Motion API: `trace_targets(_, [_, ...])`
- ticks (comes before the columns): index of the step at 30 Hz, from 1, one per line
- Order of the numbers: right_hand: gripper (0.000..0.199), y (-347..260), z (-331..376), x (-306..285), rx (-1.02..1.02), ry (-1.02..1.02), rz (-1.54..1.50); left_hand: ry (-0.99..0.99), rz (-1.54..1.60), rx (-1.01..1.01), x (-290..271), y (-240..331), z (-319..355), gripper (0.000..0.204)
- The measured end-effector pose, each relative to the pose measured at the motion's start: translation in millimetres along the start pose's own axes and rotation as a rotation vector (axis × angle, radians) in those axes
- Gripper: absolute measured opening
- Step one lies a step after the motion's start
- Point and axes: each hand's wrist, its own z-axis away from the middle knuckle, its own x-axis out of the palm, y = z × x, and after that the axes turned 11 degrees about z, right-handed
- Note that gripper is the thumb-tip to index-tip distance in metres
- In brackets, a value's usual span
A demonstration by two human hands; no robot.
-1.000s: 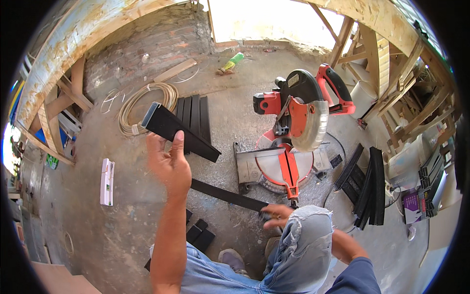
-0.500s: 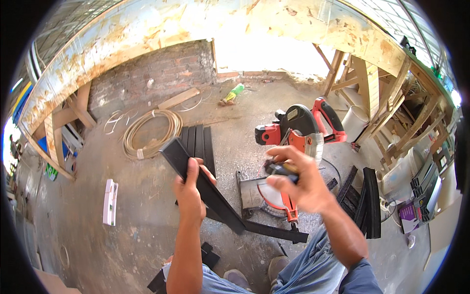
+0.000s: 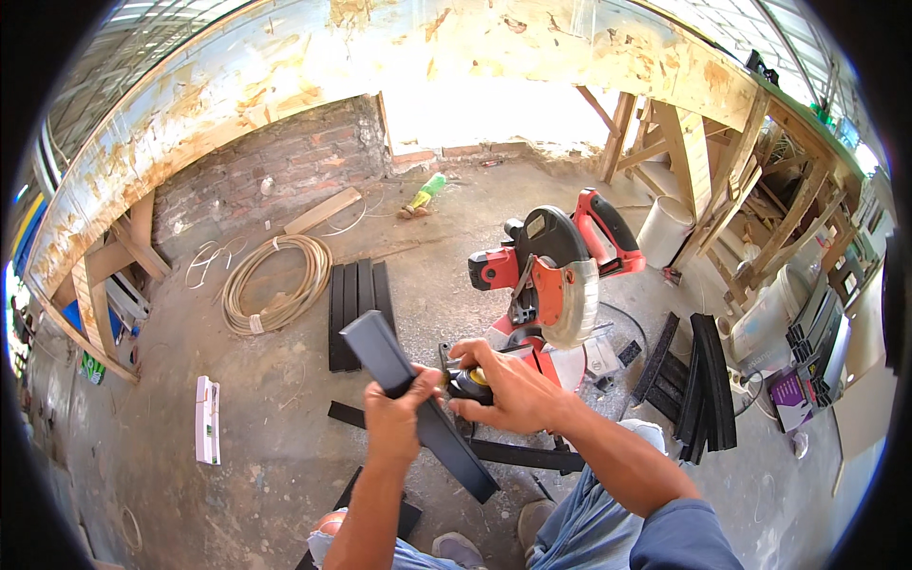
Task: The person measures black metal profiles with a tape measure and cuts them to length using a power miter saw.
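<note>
My left hand [image 3: 391, 427] is closed round a long, flat black bar [image 3: 454, 446], tilted with its upper end to the left and its lower end toward my feet. In my right hand [image 3: 522, 391] is a compact black-and-yellow tape measure [image 3: 465, 385], held close to the bar's right edge and partly covered by my fingers. Just beyond my right hand stands a red and black mitre saw [image 3: 556, 285]. Another black strip [image 3: 527, 456] lies across in front of the saw, below my right hand.
Several black bars [image 3: 359, 299] lie beyond my left hand, near a coil of tan tubing [image 3: 275, 285]. More black pieces [image 3: 708, 380] lie at the right, beside a purple box [image 3: 793, 394]. A white package [image 3: 207, 418] is on the floor at left. A wooden bench [image 3: 703, 157] spans the far side.
My left hand has lowered the black bar and tilted it. The right hand with the tape measure has come left, close against the bar. The view has shifted slightly.
</note>
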Motion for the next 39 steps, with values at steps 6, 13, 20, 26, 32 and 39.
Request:
trace_targets(6, [0.043,63.4,13.8,-27.1,0.105,-0.163,0.240,0.297,0.270,0.197,-43.9,51.6,-30.4,0.015])
trace_targets(13, [0.030,90.5,21.4,-47.1,0.152,-0.186,0.070,0.391,0.530,0.309,-79.9,62.5,-44.7,0.048])
trace_targets(20, [0.031,40.6,11.5,-44.2,0.169,-0.309,-0.094,0.216,0.701,0.286,-53.9,48.3,-35.7,0.082])
trace_targets(26, [0.029,26.5,5.8,-33.8,0.122,-0.370,-0.042,0.232,0.638,0.378,-43.7,46.4,-32.1,0.083])
trace_targets(32, [0.031,26.6,4.4,-27.1,0.040,-0.345,-0.005,0.062,0.650,0.376,-42.4,37.4,-34.2,0.082])
trace_targets(39, [0.031,22.8,2.0,-27.4,0.048,-0.337,0.033,0.043,0.665,0.363,-39.8,36.7,-32.0,0.081])
